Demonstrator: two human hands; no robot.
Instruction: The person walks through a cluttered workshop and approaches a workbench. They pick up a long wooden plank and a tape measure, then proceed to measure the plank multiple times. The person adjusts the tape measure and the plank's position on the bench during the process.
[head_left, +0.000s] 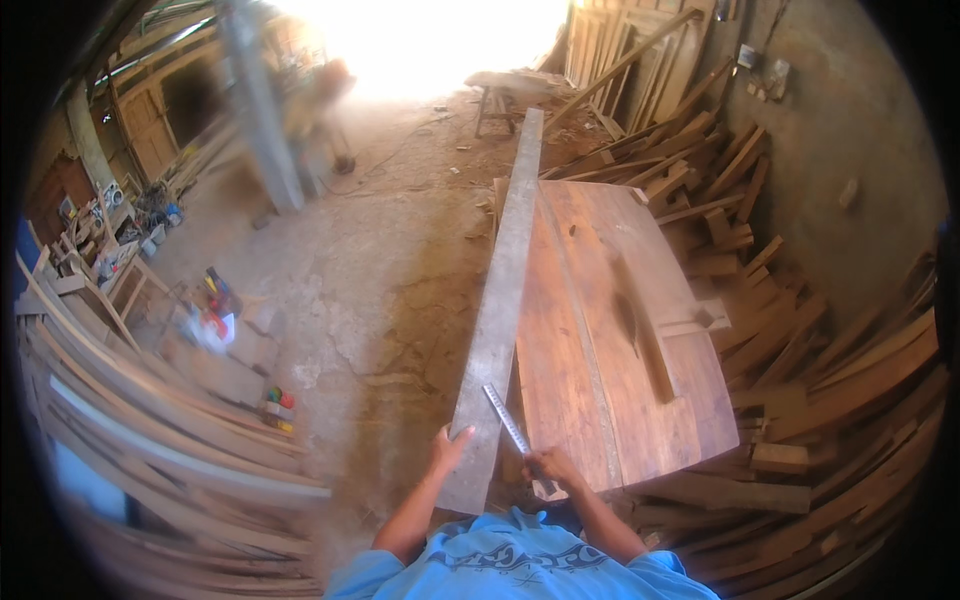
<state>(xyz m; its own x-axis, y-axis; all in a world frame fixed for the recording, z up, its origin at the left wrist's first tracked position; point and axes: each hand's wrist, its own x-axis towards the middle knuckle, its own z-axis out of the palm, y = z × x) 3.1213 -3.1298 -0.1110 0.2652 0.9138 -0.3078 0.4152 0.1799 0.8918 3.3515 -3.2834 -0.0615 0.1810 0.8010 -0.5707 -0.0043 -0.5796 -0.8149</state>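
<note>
A long, flat wooden plank (498, 315) stretches away from my body, along the left edge of a broad reddish-brown board surface (562, 360). My left hand (450, 450) grips the plank's left edge near its close end, thumb on top. In my right hand (551, 466) is a square with a ruled metal blade (506, 418); its far tip lies over the plank's face, and the fingers partly cover its stock. On the board surface rests a T-shaped wooden piece (646, 337).
Offcuts and boards (780, 457) are heaped along the right wall. More long timber (187, 450) lies at the left. A grey post (259, 112) rises from the concrete floor (360, 285). Colourful tools (217, 292) sit on the left. A low wooden bench (499, 94) stands near the bright opening.
</note>
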